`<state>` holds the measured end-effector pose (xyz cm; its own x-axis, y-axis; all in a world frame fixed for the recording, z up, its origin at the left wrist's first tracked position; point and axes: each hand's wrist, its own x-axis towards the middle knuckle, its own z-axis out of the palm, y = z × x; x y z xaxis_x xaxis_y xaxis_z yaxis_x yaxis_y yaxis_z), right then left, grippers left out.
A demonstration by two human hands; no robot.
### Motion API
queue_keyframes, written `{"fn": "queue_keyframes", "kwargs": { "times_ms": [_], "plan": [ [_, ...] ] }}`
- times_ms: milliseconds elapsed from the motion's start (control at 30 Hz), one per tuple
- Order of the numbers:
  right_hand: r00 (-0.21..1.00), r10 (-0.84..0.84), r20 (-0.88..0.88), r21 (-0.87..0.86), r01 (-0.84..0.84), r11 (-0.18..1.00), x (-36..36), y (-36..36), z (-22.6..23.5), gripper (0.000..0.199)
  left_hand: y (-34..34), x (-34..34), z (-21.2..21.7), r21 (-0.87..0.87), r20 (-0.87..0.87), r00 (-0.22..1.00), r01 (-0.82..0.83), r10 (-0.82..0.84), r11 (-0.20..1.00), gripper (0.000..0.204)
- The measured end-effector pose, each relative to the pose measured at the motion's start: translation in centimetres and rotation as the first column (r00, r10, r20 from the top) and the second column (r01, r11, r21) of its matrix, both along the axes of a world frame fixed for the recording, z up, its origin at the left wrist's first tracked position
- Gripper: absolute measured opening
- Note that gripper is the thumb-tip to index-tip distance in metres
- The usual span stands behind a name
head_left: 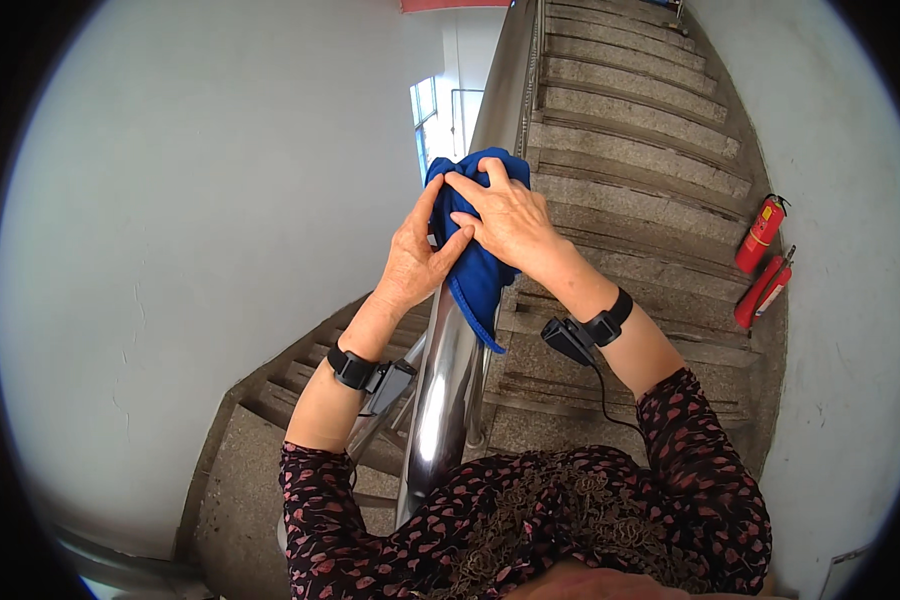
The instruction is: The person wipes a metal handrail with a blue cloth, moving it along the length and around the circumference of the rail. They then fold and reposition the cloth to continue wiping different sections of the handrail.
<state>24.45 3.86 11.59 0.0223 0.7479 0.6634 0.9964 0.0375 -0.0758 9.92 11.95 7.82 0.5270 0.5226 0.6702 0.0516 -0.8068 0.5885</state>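
A blue cloth (478,270) is draped over a shiny steel stair handrail (448,380) that runs up the middle of the view. My right hand (508,215) lies on top of the cloth and presses it onto the rail. My left hand (417,255) grips the cloth's left side against the rail, thumb up. A corner of the cloth hangs down on the rail's right. Both wrists carry black bands with small black devices.
Grey concrete stairs (640,150) rise to the right of the rail, and a lower flight (300,380) drops to the left. Two red fire extinguishers (760,265) stand by the right white wall. A window (425,115) is ahead.
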Motion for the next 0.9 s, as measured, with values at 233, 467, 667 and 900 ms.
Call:
{"fn": "queue_keyframes", "kwargs": {
  "times_ms": [233, 467, 667, 900],
  "plan": [
    [0.999, -0.035, -0.014, 0.031, 0.035, 0.999, 0.7, 2.2, 0.9, 0.050, 2.3, 0.7, -1.3, -0.121, 0.052, 0.999, 0.013, -0.007, 0.993, 0.070],
    [0.998, 0.018, 0.053, 0.089, -0.023, 0.996, 1.7, 3.2, 1.4, 0.054, 6.0, 0.8, -1.4, -0.316, 0.113, 0.993, 0.006, 0.031, 0.949, 0.035],
    [0.995, 0.062, -0.078, 0.122, -0.052, 0.991, 2.5, 2.7, 1.0, 0.056, 7.7, 0.4, 0.3, -0.162, 0.064, 0.949, -0.294, 0.307, 0.942, 0.033],
    [0.973, -0.226, -0.040, 0.096, 0.229, 0.969, 1.9, 3.4, 1.8, 0.059, 4.0, 2.7, 2.2, 0.024, -0.154, 0.979, -0.128, 0.131, 0.991, 0.058]
  ]
}}
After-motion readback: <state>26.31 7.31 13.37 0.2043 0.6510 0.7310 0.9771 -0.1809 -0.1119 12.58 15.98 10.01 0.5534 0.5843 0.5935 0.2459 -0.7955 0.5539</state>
